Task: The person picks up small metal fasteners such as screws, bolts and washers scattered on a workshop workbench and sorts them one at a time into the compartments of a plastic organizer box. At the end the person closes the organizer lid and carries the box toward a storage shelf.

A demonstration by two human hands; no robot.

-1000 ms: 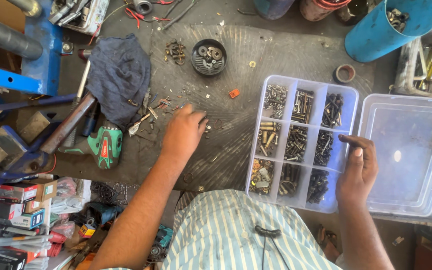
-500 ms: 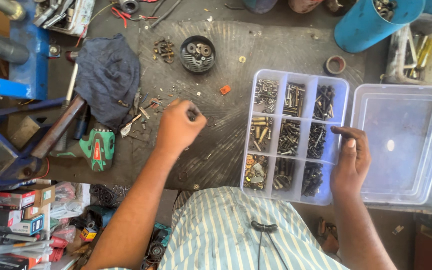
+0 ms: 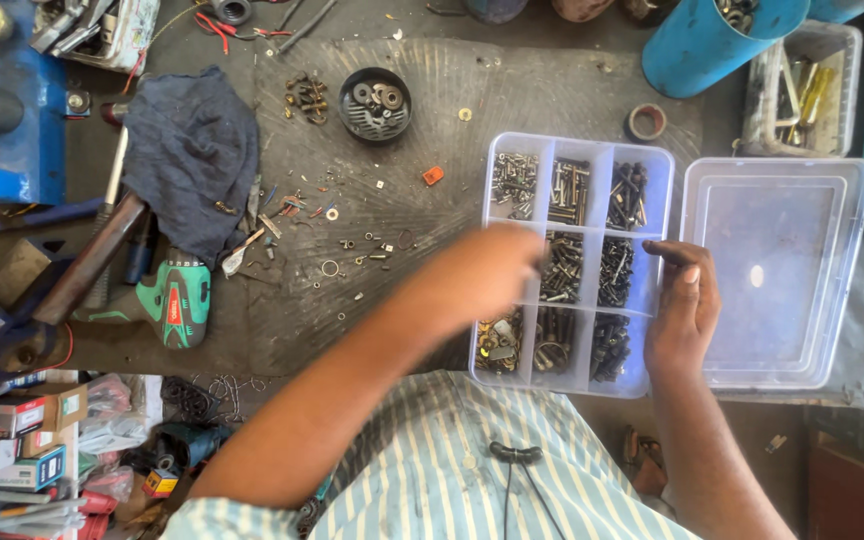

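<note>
A clear plastic organiser box with several compartments of screws and bolts lies on the dark mat. My left hand is blurred and reaches over the box's left middle compartments; whether it holds a small part I cannot tell. My right hand rests on the box's right edge, fingers gripping the rim. The box's clear lid lies open to the right. Loose washers and small screws are scattered on the mat to the left.
A dark blue rag, a green cordless drill, a black round dish of washers, a blue cylinder, a tape roll, a clear bin of tools and a blue vice surround the mat.
My left hand has moved right from the scattered small parts on the mat to over the organiser box. My right hand stays on the box's right edge.
</note>
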